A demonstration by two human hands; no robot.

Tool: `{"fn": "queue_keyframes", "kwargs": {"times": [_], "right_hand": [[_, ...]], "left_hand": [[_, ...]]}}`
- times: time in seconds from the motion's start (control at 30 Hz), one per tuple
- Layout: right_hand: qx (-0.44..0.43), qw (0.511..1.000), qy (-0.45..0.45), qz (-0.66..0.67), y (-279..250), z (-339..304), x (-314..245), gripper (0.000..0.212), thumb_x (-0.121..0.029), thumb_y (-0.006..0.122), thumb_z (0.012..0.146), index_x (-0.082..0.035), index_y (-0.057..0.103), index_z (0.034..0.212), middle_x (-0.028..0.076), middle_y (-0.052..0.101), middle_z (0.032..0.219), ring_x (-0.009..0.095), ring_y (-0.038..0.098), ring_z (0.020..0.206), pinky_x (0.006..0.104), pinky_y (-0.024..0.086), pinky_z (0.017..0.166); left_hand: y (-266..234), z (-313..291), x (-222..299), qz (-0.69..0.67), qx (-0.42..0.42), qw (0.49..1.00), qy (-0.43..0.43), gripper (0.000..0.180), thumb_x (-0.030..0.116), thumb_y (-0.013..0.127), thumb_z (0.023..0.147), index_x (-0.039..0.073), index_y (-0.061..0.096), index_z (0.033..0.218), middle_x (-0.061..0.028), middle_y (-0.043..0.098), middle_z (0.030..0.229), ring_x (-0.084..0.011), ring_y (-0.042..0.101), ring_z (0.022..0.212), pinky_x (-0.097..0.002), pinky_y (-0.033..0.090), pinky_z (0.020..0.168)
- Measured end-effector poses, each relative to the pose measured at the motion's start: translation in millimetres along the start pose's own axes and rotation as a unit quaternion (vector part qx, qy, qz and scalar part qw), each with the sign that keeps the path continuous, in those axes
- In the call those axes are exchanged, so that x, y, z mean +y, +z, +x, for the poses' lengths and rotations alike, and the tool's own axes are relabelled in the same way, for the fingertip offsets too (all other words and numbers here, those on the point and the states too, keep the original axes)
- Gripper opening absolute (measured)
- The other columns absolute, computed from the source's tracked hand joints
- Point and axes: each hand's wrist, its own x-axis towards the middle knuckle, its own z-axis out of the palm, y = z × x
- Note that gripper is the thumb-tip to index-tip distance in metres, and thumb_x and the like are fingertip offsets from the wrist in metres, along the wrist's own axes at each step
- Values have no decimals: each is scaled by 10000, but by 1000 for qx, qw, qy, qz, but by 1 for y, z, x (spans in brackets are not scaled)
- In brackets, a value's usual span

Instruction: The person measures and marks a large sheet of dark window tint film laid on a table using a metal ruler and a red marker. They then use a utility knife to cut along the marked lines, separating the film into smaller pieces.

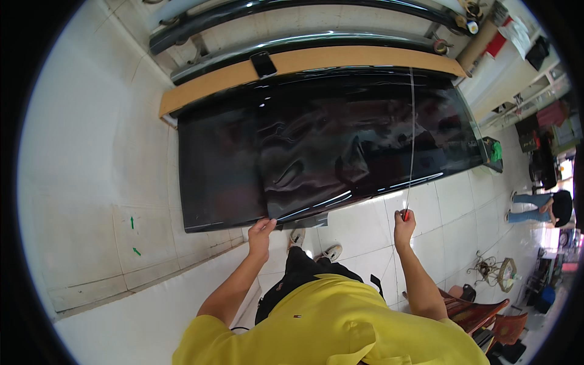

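A wide sheet of glossy dark film (219, 164) spreads in front of me, rippled in the middle. My left hand (260, 240) has its fingers pinched on the near edge of this film, left of centre. Just beyond the near edge, further right, my right hand (404, 231) is closed around a small red and black tool (406, 214), mostly hidden by the fingers; its kind is unclear. A thin pale line (413, 128) runs across the film from the far side down toward that tool; I cannot tell whether it is a strip or a slit.
A tan board (201, 91) borders the film's far side, with a black phone (263, 64) on it. Behind are long dark rolls (304, 44). A green item (497, 149) sits by the right corner. Red-brown chairs (480, 307) stand at lower right; another person (550, 208) is farther right.
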Motion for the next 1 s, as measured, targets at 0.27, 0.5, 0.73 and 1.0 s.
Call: {"fn": "queue_keyframes", "kwargs": {"times": [0.27,0.5,0.73,1.0], "right_hand": [[-25,999,-19,-28,1,16,40,224,-231,641,1072,-22,646,992,144,579,745,244,508,697,394,482,698],[-74,992,-64,78,34,29,72,157,-182,650,1068,-39,670,1132,125,674,876,231,610,799,362,515,768],[-102,989,2,106,83,40,75,102,-72,663,1042,-66,650,1143,81,666,898,178,604,835,327,505,788],[-111,989,14,100,96,32,54,110,-14,684,1004,-42,626,1093,28,644,993,147,594,954,299,487,891]], "left_hand": [[-10,13,-37,20,61,993,-103,215,222,794,987,60,755,1124,24,721,1010,-82,606,907,-227,415,784],[-13,11,-54,174,77,981,-42,200,109,700,1033,30,728,1214,-60,740,1188,-168,671,1087,-315,509,1011],[-20,75,31,470,-18,874,121,468,181,786,927,9,683,1350,-199,714,1287,-339,668,1218,-424,511,1070],[0,273,194,643,-10,646,411,443,147,756,909,32,657,1325,-163,657,1321,-391,607,1209,-499,503,1010]]}}
